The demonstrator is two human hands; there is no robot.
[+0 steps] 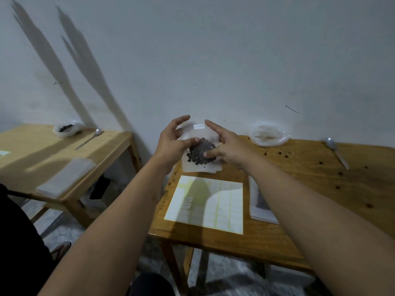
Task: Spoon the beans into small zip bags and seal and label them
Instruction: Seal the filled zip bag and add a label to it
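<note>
A small clear zip bag (199,133) with dark beans (199,153) in its lower half is held upright above the wooden table (299,189). A white label (199,126) sits near its top. My left hand (174,144) grips the bag's left side, thumb on the front. My right hand (226,146) holds the right side, thumb pressed on the beans. Under the bag lie more filled bags (201,168). A sheet of white labels (206,205) lies flat on the table in front of me.
On this table are a clear plastic bag (268,134), a spoon (336,151), scattered beans (339,174) and a stack of empty zip bags (259,204). A second table (32,150) at left holds a bag of beans (66,129), a spoon (89,138) and zip bags (66,178).
</note>
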